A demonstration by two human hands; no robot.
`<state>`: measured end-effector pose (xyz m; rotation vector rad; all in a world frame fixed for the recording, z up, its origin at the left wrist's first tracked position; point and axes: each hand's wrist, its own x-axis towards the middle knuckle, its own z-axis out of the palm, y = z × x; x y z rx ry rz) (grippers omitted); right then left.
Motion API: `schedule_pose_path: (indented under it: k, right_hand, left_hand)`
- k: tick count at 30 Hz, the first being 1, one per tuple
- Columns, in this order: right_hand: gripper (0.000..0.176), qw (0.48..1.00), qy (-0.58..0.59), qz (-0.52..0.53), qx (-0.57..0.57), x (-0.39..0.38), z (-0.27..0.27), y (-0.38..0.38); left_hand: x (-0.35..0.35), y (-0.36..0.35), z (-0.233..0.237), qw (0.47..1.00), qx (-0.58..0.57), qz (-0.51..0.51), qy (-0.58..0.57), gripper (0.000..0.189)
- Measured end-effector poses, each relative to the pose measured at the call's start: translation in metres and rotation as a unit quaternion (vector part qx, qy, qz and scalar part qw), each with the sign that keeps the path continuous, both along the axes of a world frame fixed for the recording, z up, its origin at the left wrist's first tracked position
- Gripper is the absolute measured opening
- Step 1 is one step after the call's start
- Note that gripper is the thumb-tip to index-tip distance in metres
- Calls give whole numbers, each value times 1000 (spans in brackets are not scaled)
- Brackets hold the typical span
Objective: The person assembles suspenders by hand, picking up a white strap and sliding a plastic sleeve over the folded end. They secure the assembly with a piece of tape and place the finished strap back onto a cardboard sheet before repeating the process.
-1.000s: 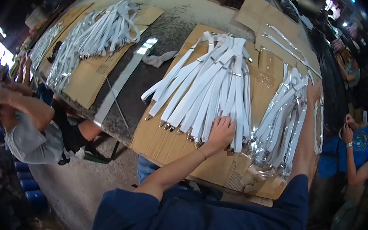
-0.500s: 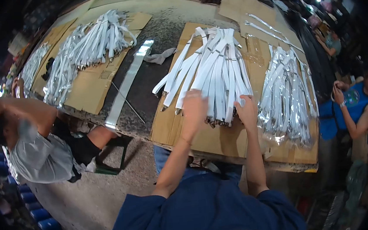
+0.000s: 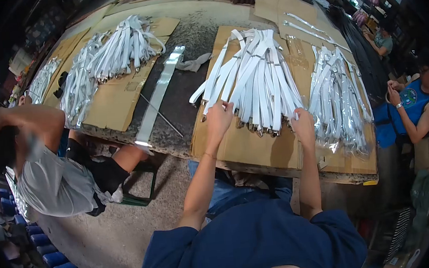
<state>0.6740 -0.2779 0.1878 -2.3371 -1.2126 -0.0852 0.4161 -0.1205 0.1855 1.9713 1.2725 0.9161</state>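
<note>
A fanned pile of white suspenders [image 3: 263, 78] with metal clips lies on a cardboard sheet in front of me. My left hand [image 3: 218, 121] is at the pile's lower left, its fingers closed on the end of one suspender strap. At the lower right edge, my right hand [image 3: 303, 126] pinches another strap end; the clip there is mostly hidden by the fingers. To the right of my right hand lie suspenders in clear plastic sleeves [image 3: 337, 103].
Another pile of white suspenders [image 3: 123, 52] lies at the left. Between the piles are a clear plastic strip [image 3: 162, 90], a thin rod [image 3: 162, 115] and a grey cloth [image 3: 194, 63]. A person in grey [image 3: 55, 183] sits left; one in blue [image 3: 411, 109] is at right.
My left hand has moved left and slightly down to a strap end at the pile's side. My right hand stays by the right edge. The camera view has shifted slightly.
</note>
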Motion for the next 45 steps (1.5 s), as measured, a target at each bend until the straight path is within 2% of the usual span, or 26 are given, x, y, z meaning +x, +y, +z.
schedule_pose_path:
  k: [1,2,3,4,5,7,8,10,11,12,15,17,19,21,23,24,25,26,30,33,37,38,39,41,43,45]
  right_hand:
    - [34,1000,2,3,-4,-5,8,0]
    - [32,993,107,19,35,-8,18,1]
    - [31,974,212,33,74,-12,25,2]
    - [34,956,280,46,79,-14,26,3]
    - [34,955,283,46,79,-17,20,3]
    - [35,989,15,61,130,-38,16,4]
    - [32,985,-66,-2,158,-60,19,2]
    - [28,956,184,37,227,-87,13,5]
    - [26,938,272,105,187,-97,2,9]
    - [26,833,520,121,147,-113,4,11]
    - [26,803,567,140,115,-122,-32,23]
    - [21,753,614,155,178,-126,-45,25]
    - [21,765,601,152,177,-125,-57,24]
    - [22,766,596,180,162,-127,-59,17]
    - [23,767,589,197,161,-127,-61,16]
    - [23,771,580,211,155,-125,-66,17]
    - [22,775,571,225,152,-123,-68,18]
    - [21,765,576,247,148,-121,-67,19]
    - [20,763,581,258,119,-117,-64,18]
    - [20,764,577,260,127,-117,-67,17]
    - [20,761,581,259,126,-118,-68,18]
    - [20,760,583,257,126,-118,-68,18]
    - [20,760,585,255,125,-118,-67,18]
    - [21,756,589,257,122,-117,-70,19]
    - [21,752,594,262,118,-115,-71,19]
    - [22,753,590,267,120,-116,-70,20]
  left_hand:
    - [-1,1,-2,1000,-4,3,2,27]
    - [-1,4,-4,972,-179,-29,-148,26]
    - [-2,1,-2,891,-343,-59,-290,26]
    - [-2,-8,6,833,-397,-63,-379,23]
    - [0,-14,1,834,-397,-62,-377,23]
    - [4,-25,-4,804,-379,-86,-450,24]
    - [7,-34,-2,802,-384,-52,-455,20]
    - [11,-48,-10,822,-361,-66,-435,23]
    - [13,-56,-13,840,-339,-79,-416,26]
    - [15,-66,-13,851,-332,-87,-397,24]
    - [7,-86,-21,894,-282,-106,-331,23]
    - [-19,-89,-36,910,-240,-37,-336,23]
    - [-58,-81,-53,960,-36,187,-204,23]
    - [-113,-72,-71,912,46,347,-215,24]
    - [-166,-58,-113,844,-32,480,-237,22]
    - [-194,-45,-151,800,-124,487,-327,24]
    - [-219,-33,-178,743,-212,483,-412,27]
    - [-238,-30,-181,584,-367,399,-604,39]
    - [-255,-6,-197,564,-323,360,-670,59]
    - [-262,13,-196,575,-299,357,-672,59]
    - [-281,31,-228,606,-267,384,-643,41]
    - [-284,31,-232,603,-255,378,-655,25]
    - [-283,29,-229,602,-256,379,-654,25]
    - [-277,25,-223,573,-194,479,-636,12]
    - [-278,17,-217,556,-179,477,-657,3]
    - [-280,8,-209,602,-165,437,-648,3]
